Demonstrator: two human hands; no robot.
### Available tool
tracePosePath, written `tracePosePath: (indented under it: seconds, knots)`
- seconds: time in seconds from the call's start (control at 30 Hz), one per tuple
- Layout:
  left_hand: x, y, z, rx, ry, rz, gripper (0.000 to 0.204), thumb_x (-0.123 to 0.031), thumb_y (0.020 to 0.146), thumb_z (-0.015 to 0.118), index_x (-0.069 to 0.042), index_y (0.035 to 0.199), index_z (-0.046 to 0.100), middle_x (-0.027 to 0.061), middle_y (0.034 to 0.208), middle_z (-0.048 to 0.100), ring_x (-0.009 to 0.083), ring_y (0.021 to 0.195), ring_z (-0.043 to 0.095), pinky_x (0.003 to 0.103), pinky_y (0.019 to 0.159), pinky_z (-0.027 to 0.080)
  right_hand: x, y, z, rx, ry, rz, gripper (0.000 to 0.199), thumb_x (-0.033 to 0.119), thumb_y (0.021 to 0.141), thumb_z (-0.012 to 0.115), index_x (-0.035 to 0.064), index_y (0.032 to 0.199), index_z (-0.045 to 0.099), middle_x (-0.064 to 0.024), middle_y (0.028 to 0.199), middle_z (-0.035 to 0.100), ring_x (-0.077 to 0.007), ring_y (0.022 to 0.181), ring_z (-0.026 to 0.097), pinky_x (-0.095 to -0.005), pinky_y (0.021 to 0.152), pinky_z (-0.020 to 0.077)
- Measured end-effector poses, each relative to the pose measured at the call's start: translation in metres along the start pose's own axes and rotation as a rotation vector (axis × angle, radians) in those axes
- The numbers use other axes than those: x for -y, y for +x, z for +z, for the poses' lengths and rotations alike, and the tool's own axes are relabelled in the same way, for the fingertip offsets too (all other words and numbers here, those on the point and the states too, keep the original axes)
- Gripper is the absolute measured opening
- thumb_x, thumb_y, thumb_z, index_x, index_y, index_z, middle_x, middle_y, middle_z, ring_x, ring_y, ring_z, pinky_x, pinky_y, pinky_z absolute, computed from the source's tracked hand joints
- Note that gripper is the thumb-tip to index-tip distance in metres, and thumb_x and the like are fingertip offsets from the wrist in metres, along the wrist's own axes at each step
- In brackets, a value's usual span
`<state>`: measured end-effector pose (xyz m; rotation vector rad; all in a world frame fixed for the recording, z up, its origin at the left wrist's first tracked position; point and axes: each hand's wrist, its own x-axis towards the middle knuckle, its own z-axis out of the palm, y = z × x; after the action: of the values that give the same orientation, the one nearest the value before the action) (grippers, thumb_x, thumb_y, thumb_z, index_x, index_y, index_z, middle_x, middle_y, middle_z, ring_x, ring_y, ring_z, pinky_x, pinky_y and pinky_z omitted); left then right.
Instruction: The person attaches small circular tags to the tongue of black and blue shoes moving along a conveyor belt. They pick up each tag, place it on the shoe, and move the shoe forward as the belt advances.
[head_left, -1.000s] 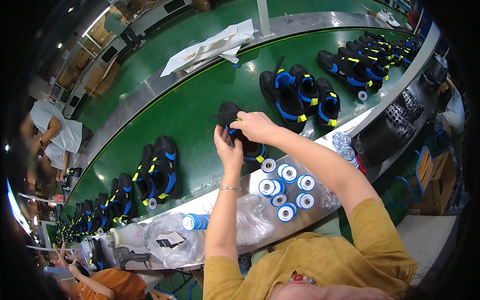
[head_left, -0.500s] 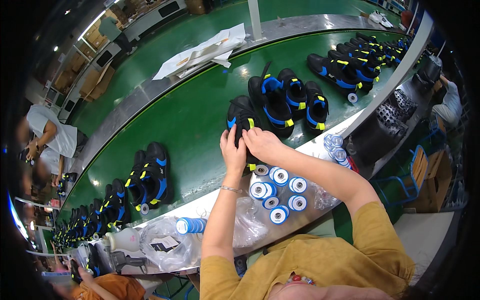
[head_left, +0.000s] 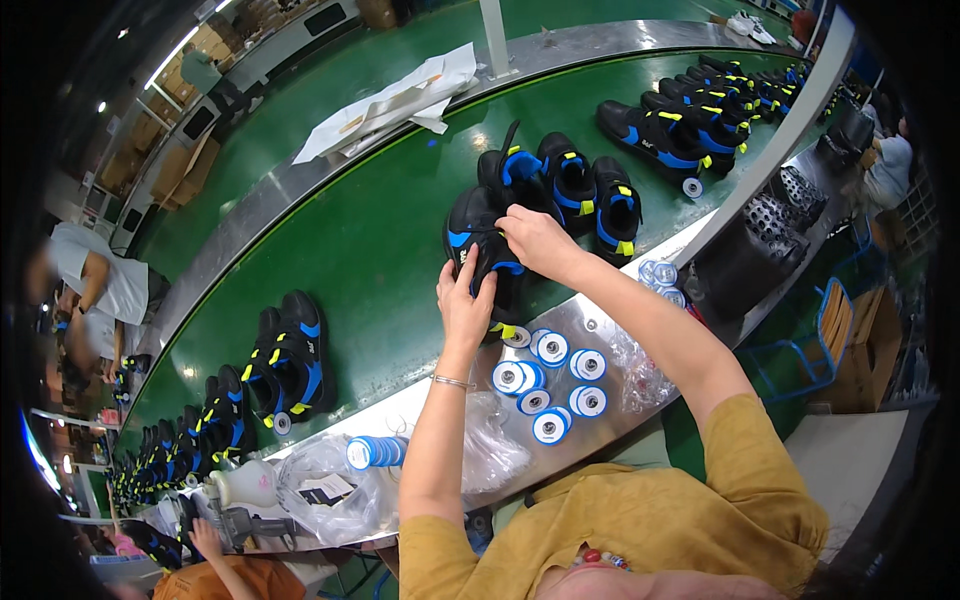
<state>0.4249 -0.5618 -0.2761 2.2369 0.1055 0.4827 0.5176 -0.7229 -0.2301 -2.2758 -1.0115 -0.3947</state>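
Observation:
A black sports shoe with blue and yellow trim point(head_left: 468, 222) stands on the green belt in front of me, toe pointing away. My left hand point(head_left: 464, 312) grips its side near the heel, fingers along the upper and thumb by the collar. At the shoe's top, my right hand point(head_left: 543, 243) pinches the dark strap, pulled out to the right. Blue lining shows at the collar. Just beyond my right hand are another open black shoe point(head_left: 520, 180) with its strap raised and a pair of matching shoes point(head_left: 570, 185).
Several round white-and-blue discs point(head_left: 551, 348) lie on the metal ledge nearest me. Left of them are a stack of blue-rimmed discs point(head_left: 375, 452) and clear plastic bags point(head_left: 335, 480). More shoes point(head_left: 295, 350) line the belt both ways. White paper sheets point(head_left: 390, 105) lie along its far edge.
My right hand has moved up and right with the strap, apart from my left hand. The shoe has tilted and its collar now shows blue lining. My left hand stays on its side.

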Motion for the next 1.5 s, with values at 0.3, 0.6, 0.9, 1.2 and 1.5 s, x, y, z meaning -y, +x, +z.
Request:
tracePosePath:
  seconds: [0.3,0.6,0.9,1.2,1.5]
  knots:
    - [-0.006,-0.01,0.007,-0.129,0.029,0.086,0.077,-0.02,0.076,0.072,0.002,0.138,0.032,0.027,0.131,0.044,0.0417,0.122,0.042,0.049,0.103,0.032,0.011,-0.006,-0.015,0.174,-0.073,-0.261,0.045,-0.005,0.07,0.061,0.0043,0.114,0.061,-0.0109,0.091,0.056,-0.0292,0.088,0.058,-0.0368,0.076,0.0511]
    - [-0.007,-0.013,0.004,-0.119,0.059,0.113,0.072,-0.021,0.076,0.071,-0.006,0.139,0.039,0.0266,0.129,0.045,0.041,0.123,0.041,0.05,0.102,0.033,0.0,-0.004,-0.009,0.222,-0.14,-0.323,0.052,-0.007,0.067,0.062,0.0079,0.118,0.061,-0.0087,0.092,0.055,-0.028,0.088,0.058,-0.0365,0.076,0.0515]
    - [0.002,-0.018,0.008,-0.178,0.185,0.173,0.05,-0.02,0.077,0.072,-0.01,0.125,0.06,0.025,0.128,0.05,0.0397,0.12,0.047,0.046,0.1,0.038,-0.003,-0.01,-0.002,0.182,-0.13,-0.332,0.05,-0.004,0.069,0.062,0.0093,0.118,0.061,-0.0079,0.092,0.056,-0.0265,0.086,0.058,-0.0341,0.074,0.0523]
    - [-0.011,-0.011,-0.017,-0.134,0.437,0.195,0.044,-0.021,0.08,0.064,-0.002,0.119,0.06,0.0225,0.123,0.05,0.0398,0.114,0.046,0.053,0.092,0.039,0.006,-0.012,-0.017,0.045,-0.147,-0.382,0.038,0.004,0.073,0.06,0.0031,0.111,0.061,-0.0082,0.092,0.058,-0.0261,0.087,0.057,-0.0327,0.072,0.0503]
    - [0.069,0.021,-0.073,-0.127,0.234,-0.125,0.032,-0.014,0.082,0.059,0.007,0.106,0.062,0.0237,0.094,0.062,0.0391,0.089,0.059,0.045,0.081,0.047,-0.015,-0.038,0.014,0.07,-0.253,-0.06,0.02,0.01,0.074,0.063,0.0116,0.094,0.066,-0.0039,0.086,0.054,-0.0232,0.093,0.052,-0.0401,0.076,0.0373]
